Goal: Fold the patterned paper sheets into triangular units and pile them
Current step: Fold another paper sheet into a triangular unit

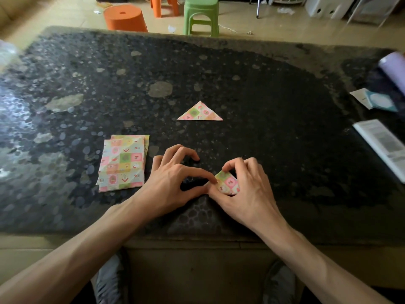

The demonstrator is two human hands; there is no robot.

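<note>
A small stack of flat patterned paper sheets [123, 163], pink, green and yellow checks, lies on the dark speckled table [274, 110] at the near left. One folded patterned triangle [199, 112] rests alone in the table's middle. Near the front edge a folded patterned piece [228, 183] is pressed to the table. My right hand [245, 189] arches over it and grips it. My left hand [175, 181] pinches its left corner between thumb and forefinger. Most of that piece is hidden under my fingers.
At the right edge lie a printed booklet [382, 145], a teal and white packet [378, 101] and a lilac roll [393, 66]. On the floor behind the table stand an orange tub [125, 18], an orange stool [164, 5] and a green stool [201, 15].
</note>
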